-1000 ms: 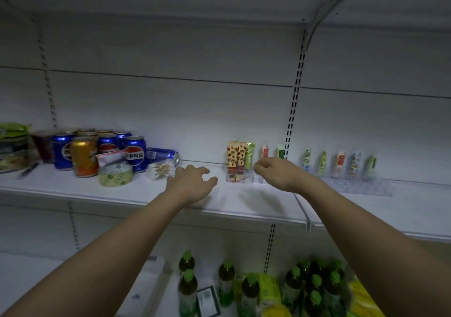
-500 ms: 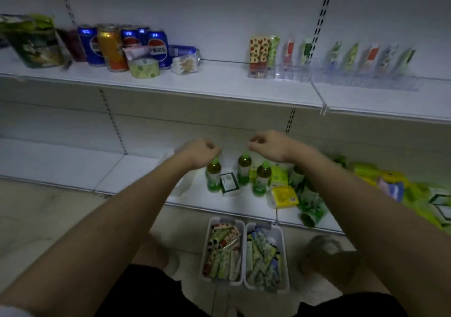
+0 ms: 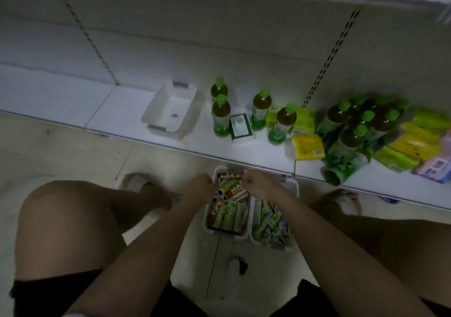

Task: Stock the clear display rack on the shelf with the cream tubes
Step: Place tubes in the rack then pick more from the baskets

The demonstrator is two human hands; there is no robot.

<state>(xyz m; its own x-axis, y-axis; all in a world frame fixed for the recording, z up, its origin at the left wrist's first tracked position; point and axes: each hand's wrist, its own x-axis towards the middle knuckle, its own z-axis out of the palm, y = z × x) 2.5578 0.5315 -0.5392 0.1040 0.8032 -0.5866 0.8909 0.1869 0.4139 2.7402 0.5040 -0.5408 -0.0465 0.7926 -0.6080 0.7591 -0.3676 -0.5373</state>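
Note:
Two white bins stand side by side on the floor between my knees. The left bin (image 3: 227, 235) is packed with cream tubes (image 3: 229, 213) in red, green and patterned wraps. The right bin (image 3: 271, 246) holds more tubes (image 3: 268, 224) in green and blue. My left hand (image 3: 199, 191) hangs over the left bin's left rim with curled fingers at the tubes. My right hand (image 3: 260, 185) hovers over that bin's far end, fingers curled downward. The fingertips are hidden, so any grip is unclear. The clear display rack is out of view.
The bottom shelf (image 3: 122, 102) carries an empty white basket (image 3: 170, 111), green-capped tea bottles (image 3: 220, 114), a small dark box (image 3: 241, 127) and yellow packs (image 3: 308, 144). More bottles and wrapped packs (image 3: 402, 146) crowd the right. My bare knees flank the bins.
My view has dropped from the upper shelf and rack to the floor. Both hands have come down from the shelf to the left bin of tubes.

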